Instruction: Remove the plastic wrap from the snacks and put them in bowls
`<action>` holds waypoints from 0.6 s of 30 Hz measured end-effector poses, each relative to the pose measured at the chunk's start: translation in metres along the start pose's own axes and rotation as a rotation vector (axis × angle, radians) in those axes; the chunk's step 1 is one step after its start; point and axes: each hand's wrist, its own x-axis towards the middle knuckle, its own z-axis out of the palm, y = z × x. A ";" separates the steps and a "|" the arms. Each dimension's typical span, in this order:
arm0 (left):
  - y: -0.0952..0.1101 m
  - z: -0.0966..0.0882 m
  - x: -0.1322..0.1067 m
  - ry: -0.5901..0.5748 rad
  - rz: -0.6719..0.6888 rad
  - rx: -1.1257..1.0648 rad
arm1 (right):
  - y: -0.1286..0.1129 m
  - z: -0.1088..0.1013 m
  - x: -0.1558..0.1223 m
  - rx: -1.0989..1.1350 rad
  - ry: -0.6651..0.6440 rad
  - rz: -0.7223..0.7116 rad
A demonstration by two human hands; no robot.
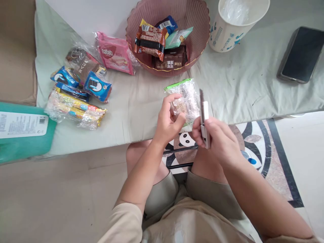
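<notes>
Pinching a square, clear, green-edged plastic packet (pixel 190 101) over the pale green cloth (pixel 141 98) with the left hand (pixel 168 118), gripping a thin, white, metal-bladed cutter (pixel 206 116) in the right hand's (pixel 219 136) curled fingers, likely getting ready to cut, needing careful holding.

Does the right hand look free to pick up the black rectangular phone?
Probably not: the right hand grips a slim white cutter, though just pale cloth separates it from the phone.
</notes>
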 end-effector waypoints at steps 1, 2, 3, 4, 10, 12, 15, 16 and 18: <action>0.000 0.000 0.000 0.000 -0.010 -0.015 | 0.000 0.004 0.001 -0.003 -0.015 -0.022; 0.000 0.000 0.000 0.000 -0.015 -0.026 | 0.000 0.007 0.003 0.000 -0.016 -0.044; -0.001 0.000 0.000 0.003 -0.012 -0.030 | -0.001 0.009 0.007 0.007 -0.007 -0.061; -0.001 0.000 0.000 0.007 -0.004 -0.024 | -0.002 0.011 0.011 0.017 0.011 -0.075; -0.006 -0.003 0.001 -0.030 0.035 0.056 | -0.008 0.009 0.030 -0.034 0.001 -0.053; -0.007 -0.002 0.001 -0.037 0.067 0.084 | -0.010 0.010 0.031 -0.046 -0.003 0.002; -0.006 -0.001 0.001 -0.017 0.093 0.079 | -0.012 0.011 0.028 -0.069 0.013 0.062; -0.005 0.000 0.001 -0.002 0.092 0.068 | -0.013 0.011 0.026 -0.086 0.010 0.081; -0.004 0.001 0.001 0.032 0.078 0.049 | -0.011 0.010 0.021 -0.130 0.000 0.120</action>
